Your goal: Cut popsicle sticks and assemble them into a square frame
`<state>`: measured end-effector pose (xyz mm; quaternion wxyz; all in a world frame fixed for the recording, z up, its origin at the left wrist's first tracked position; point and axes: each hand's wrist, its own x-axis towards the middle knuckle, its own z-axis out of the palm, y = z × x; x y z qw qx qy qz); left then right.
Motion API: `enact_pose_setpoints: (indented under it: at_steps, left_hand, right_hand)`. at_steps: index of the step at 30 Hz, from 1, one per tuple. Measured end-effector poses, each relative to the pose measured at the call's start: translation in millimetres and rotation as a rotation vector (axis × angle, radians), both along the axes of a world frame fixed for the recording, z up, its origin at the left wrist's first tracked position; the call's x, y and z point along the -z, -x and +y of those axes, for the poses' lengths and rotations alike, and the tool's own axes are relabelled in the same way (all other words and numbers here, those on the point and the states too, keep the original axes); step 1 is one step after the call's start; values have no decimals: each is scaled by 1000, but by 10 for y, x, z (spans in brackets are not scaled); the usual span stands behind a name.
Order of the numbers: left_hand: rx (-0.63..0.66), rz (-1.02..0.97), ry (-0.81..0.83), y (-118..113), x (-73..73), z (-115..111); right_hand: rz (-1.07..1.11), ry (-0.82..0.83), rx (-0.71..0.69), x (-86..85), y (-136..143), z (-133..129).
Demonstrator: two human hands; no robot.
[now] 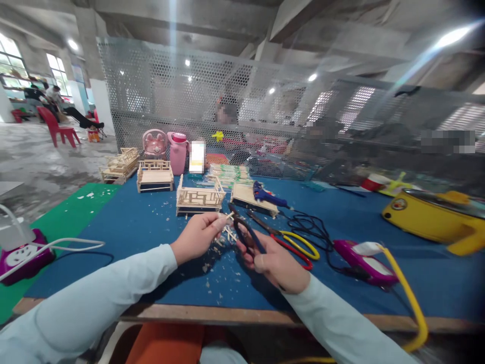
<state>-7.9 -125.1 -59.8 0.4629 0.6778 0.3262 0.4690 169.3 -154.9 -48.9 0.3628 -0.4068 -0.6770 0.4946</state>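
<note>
Between the pinched fingers of my left hand (200, 235) is a small wooden stick (230, 215), its end at the jaws of a pair of pliers. My right hand (278, 260) is closed around the dark handles of those pliers (244, 230). Short cut sticks (229, 233) and pale chips lie on the blue tabletop under my hands. Just beyond stands a miniature bench of wooden sticks (200, 197). A flat wooden stick panel (252, 197) has a blue glue gun (267, 194) resting on it. Scissors (291, 243) with red and yellow handles lie right of my right hand.
More stick-built miniatures (155, 176) stand at the back left, beside a pink bottle (178, 154) and a lit phone (197, 156). Bundled sticks (231, 174) lie behind. Purple power strips (366, 263) with cables flank the work area. A yellow electric pot (435, 217) stands right. A perforated metal screen (162, 86) closes the back.
</note>
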Motion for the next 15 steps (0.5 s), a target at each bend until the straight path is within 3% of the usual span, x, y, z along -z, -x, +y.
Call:
enact_pose_setpoints:
  at_steps: [2,5,8,11,15]
  left_hand:
    - [-1,-24,3,20,23,29]
    - [-34,-55,58,47,62,86]
    - [-53,-79,121,64,67,116]
    - [-19,-113,158,59,42,94]
    - [-15,-109,130,40,18,55]
  right_hand:
    - [229,206,-98,-55,-5,-50]
    - [272,231,-106,-156,-73,-43]
    - [-140,21,70,-155,-188,84]
    - [-561,-209,251,-14,-289,229]
    - [-723,-364,211,159,-318,271]
